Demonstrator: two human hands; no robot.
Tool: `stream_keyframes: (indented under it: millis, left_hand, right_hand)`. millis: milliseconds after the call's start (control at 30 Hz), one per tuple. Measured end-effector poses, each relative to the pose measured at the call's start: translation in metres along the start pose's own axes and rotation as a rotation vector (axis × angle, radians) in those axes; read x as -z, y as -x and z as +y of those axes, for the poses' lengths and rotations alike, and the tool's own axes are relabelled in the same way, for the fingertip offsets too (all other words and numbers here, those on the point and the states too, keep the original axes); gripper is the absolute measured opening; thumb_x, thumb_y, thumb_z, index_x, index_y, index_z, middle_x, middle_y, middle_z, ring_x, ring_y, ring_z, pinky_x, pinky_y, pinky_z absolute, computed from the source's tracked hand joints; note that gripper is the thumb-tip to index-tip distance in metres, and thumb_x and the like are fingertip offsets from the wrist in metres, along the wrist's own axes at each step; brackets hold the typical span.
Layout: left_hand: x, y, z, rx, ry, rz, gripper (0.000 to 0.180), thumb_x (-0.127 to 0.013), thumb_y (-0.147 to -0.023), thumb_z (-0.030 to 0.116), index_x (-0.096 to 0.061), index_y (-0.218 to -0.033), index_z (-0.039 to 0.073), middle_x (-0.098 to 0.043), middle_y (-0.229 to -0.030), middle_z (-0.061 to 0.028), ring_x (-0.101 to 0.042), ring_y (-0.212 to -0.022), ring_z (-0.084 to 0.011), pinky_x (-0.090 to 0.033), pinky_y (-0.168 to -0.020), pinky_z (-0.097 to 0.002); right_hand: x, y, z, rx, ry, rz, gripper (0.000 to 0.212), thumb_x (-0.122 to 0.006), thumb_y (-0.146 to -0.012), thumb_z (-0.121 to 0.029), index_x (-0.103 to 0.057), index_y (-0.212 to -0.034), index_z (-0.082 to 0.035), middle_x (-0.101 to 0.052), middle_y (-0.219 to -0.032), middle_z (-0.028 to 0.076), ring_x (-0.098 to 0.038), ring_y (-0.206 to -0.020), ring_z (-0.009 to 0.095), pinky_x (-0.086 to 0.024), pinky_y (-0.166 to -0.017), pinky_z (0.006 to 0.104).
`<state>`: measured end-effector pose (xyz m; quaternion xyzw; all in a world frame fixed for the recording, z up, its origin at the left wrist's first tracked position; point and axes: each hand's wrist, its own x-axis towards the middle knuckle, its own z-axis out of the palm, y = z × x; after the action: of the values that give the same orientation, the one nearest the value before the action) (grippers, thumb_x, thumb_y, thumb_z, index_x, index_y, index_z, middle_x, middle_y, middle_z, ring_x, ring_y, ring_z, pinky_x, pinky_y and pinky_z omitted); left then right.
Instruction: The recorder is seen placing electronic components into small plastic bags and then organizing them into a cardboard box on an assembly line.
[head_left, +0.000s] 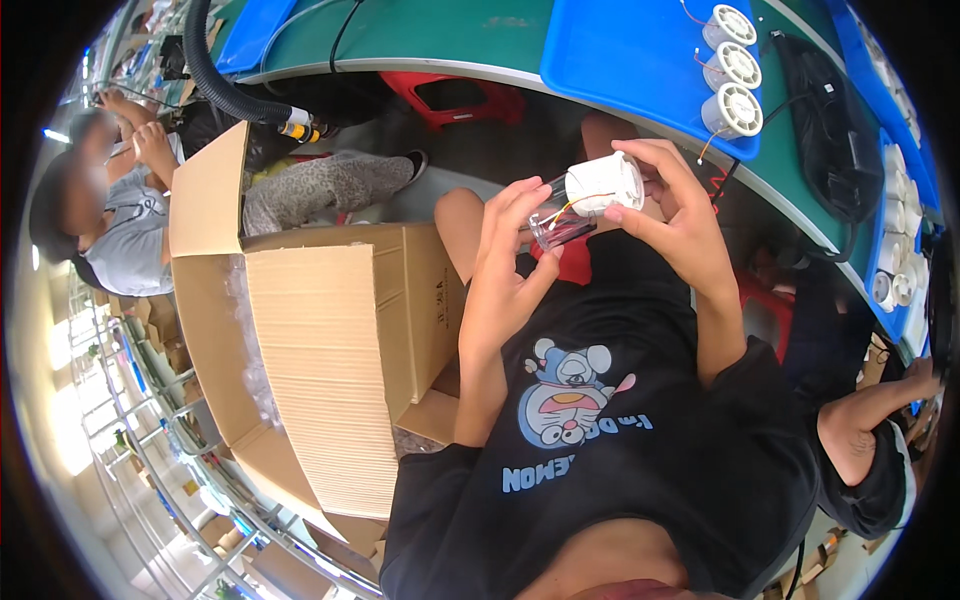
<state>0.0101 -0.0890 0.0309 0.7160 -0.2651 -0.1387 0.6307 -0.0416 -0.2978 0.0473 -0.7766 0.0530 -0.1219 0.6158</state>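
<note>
My left hand (510, 250) grips a clear plastic cylinder (543, 230) between thumb and fingers. My right hand (672, 200) holds a white cylindrical unit (600, 186), thumb below and fingers above. Thin red, yellow and white wires (574, 205) trail from the white unit across the mouth of the clear cylinder. The two parts meet end to end in front of me; whether one sits inside the other I cannot tell. Similar white round units with slotted faces (738, 110) stand in a row on a blue tray (620, 70) ahead to the right.
An open cardboard box (315, 370) with clear plastic pieces inside stands at my left. A green workbench (440, 35) runs across the front, with a black bag (825, 130) on it. A black hose (215, 80) hangs at front left. People sit on both sides.
</note>
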Motion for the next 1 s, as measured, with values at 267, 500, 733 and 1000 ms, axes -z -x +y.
stream_keyframes:
  millis: [267, 500, 733, 1000]
  left_hand:
    - [-0.008, 0.000, 0.007, -0.058, 0.243, 0.016, 0.061, -0.072, -0.078, -0.004, -0.046, -0.132, 0.006, -0.039, -0.138, -0.0157, -0.052, -0.120, -0.0258, -0.048, -0.096, -0.0349]
    - [-0.019, -0.002, 0.023, -0.090, 0.282, -0.066, 0.061, -0.075, -0.076, -0.003, -0.048, -0.130, 0.006, -0.041, -0.136, -0.0165, -0.053, -0.119, -0.0255, -0.051, -0.091, -0.0341]
    - [-0.028, 0.002, 0.019, -0.050, 0.301, -0.024, 0.062, -0.076, -0.075, -0.002, -0.048, -0.130, 0.005, -0.042, -0.136, -0.0161, -0.053, -0.118, -0.0247, -0.052, -0.089, -0.0329]
    - [-0.030, 0.003, 0.016, -0.040, 0.247, 0.023, 0.058, -0.076, -0.076, -0.003, -0.050, -0.128, 0.005, -0.044, -0.134, -0.0151, -0.053, -0.118, -0.0241, -0.053, -0.089, -0.0323]
  right_hand:
    - [0.004, 0.005, 0.006, -0.064, -0.649, -0.145, 0.059, -0.075, -0.075, 0.002, -0.050, -0.130, 0.004, -0.048, -0.120, 0.009, -0.052, -0.114, 0.019, -0.045, -0.099, 0.0324]
    - [0.000, 0.012, 0.019, 0.100, -0.668, -0.141, 0.068, -0.084, -0.067, -0.012, -0.054, -0.126, 0.001, -0.048, -0.120, 0.009, -0.049, -0.114, 0.019, -0.040, -0.098, 0.0317]
    - [-0.011, 0.015, 0.027, 0.045, -0.798, -0.110, 0.069, -0.086, -0.067, -0.018, -0.053, -0.124, 0.001, -0.047, -0.121, 0.010, -0.048, -0.115, 0.020, -0.038, -0.099, 0.0322]
    - [-0.018, 0.015, 0.035, -0.039, -0.824, -0.102, 0.067, -0.084, -0.070, -0.027, -0.052, -0.122, 0.000, -0.048, -0.121, 0.010, -0.048, -0.116, 0.021, -0.037, -0.101, 0.0334]
